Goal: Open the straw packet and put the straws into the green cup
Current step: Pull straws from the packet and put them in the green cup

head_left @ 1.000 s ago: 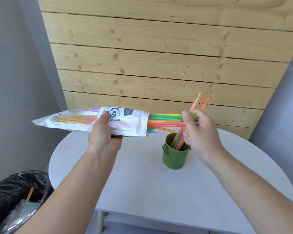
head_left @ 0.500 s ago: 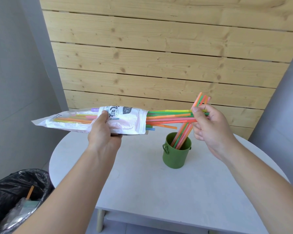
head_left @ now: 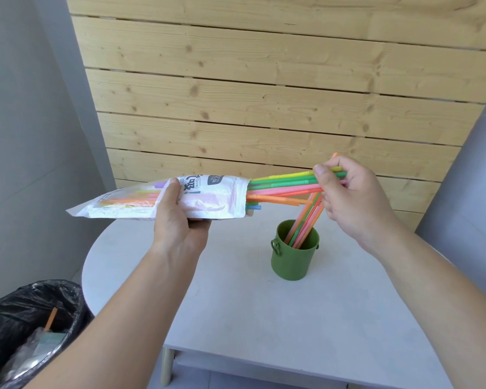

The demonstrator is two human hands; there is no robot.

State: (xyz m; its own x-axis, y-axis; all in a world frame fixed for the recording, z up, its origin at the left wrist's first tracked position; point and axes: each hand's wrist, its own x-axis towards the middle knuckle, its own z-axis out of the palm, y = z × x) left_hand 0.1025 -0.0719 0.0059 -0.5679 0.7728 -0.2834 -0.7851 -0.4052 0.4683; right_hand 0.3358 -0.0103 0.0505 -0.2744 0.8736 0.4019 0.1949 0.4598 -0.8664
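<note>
Right hand (head_left: 354, 200) has moved off the straws standing in the green cup (head_left: 294, 255) and up to the bundle sticking out of the straw packet (head_left: 163, 198); its fingers (head_left: 320, 172) now pinch the tips of the protruding straws (head_left: 286, 185), thumb on top, ready to draw them out. Left hand (head_left: 177, 220) has barely shifted, fingers clenched around the packet's middle from below, holding it roughly level above the tabletop (head_left: 236, 304), open end pointing right. Cup sits on the tabletop below and between the packet mouth and the right hand, with several orange, pink and green straws (head_left: 303, 220) already in it, leaning right. Risks, as I judge them: the pinch only catches some of the tips, so loose shorter ones like the blue and orange straws near the mouth could slide out and drop onto the tabletop; pulled straws could snag the leaning ones and tip the light cup; packet tilting down at the open end would spill the rest. Packet is white crinkly plastic with print, torn open at one end, with more coloured straws visible through the clear left part. Bin with black liner (head_left: 26, 327) sits lower left, off the tabletop.
</note>
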